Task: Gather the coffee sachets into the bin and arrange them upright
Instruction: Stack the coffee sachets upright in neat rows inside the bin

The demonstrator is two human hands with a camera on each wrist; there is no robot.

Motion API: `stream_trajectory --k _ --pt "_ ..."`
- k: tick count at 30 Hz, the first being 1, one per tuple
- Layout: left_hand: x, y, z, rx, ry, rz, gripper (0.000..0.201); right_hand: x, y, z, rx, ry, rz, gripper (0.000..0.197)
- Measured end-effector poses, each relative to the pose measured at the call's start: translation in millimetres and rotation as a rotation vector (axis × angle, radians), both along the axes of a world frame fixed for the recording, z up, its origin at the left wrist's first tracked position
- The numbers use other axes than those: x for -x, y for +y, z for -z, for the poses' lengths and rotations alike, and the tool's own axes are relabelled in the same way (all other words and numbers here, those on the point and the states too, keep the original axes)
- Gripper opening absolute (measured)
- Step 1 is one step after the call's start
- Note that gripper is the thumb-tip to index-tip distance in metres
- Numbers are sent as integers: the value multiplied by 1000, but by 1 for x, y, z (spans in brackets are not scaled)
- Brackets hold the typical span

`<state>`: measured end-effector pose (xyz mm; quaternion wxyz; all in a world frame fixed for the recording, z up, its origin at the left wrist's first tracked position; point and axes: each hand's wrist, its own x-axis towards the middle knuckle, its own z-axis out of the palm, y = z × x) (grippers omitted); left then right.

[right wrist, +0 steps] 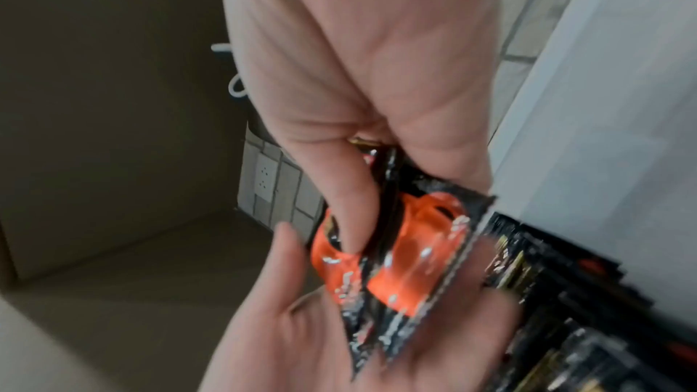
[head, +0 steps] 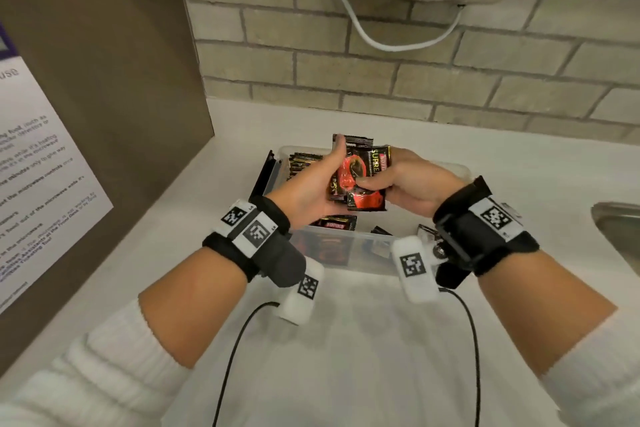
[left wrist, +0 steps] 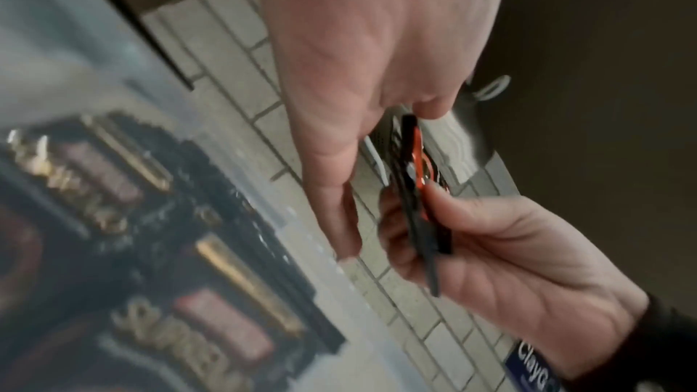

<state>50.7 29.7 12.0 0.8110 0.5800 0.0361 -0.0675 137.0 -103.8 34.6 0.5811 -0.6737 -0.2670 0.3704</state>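
Note:
Both hands hold a small stack of black-and-red coffee sachets [head: 356,173] just above the clear plastic bin [head: 460,170]. My left hand [head: 325,180] grips the stack's left side, thumb up along its edge. My right hand [head: 398,177] pinches the right side, thumb pressed on the front sachet. The left wrist view shows the held sachets [left wrist: 418,204] edge-on between the left hand [left wrist: 358,100] and right hand [left wrist: 509,264]. In the right wrist view the right hand [right wrist: 358,100] and left hand [right wrist: 301,324] hold the sachets [right wrist: 415,249]. More sachets [head: 301,161] stand at the bin's back left, and others [head: 337,222] lie flat inside.
The bin sits on a white counter [head: 346,340] against a brick wall [head: 450,80]. A brown panel with a printed notice [head: 41,166] rises at the left. A steel sink [head: 620,229] lies at the right edge. A black flat piece [head: 265,173] leans at the bin's left side.

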Motion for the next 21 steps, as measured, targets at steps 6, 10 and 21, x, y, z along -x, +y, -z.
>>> stream_trajectory --k 6,10,21 --pt "3 9 -1 293 17 -92 52 5 16 6 53 -176 303 62" --pt "6 17 -3 283 12 -163 33 0 14 12 20 -126 312 38" --pt "3 16 8 -130 -40 -358 40 -15 9 25 -239 -29 509 41"
